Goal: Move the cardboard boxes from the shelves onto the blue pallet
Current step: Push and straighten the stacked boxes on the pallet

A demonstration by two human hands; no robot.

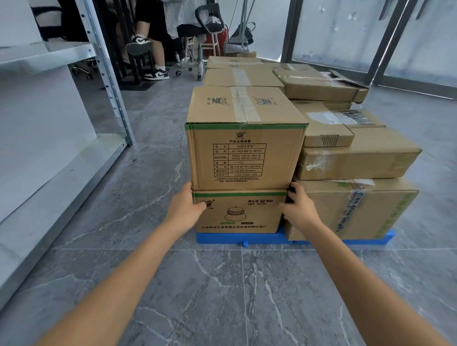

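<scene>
The placing step is judged to be in hand. An upper box point(238, 152) is set squarely on a lower box point(240, 214) at the near left corner of the blue pallet point(235, 239), and both hands are held at the seam between the two.

The left hand point(186, 206) is laid against the left edge, thumb on the front of the lower box. Its fingers are hidden round the side, so it cannot be told whether the carton is gripped or only pressed. The right hand point(300, 210) is curled round the bottom right corner of the upper box, fingers bent into the dark gap beside the neighbouring large box point(350, 208).

For the next move, release is probably called for once the edges are seen to be flush, followed by a turn back to the shelf unit point(45, 55) on the left.

One pallet is counted, and two hands. About ten cartons are counted on the pallet: two in the near stack, at least two behind it, roughly six to the right. Several are partly hidden, so the total is not certain.
</scene>
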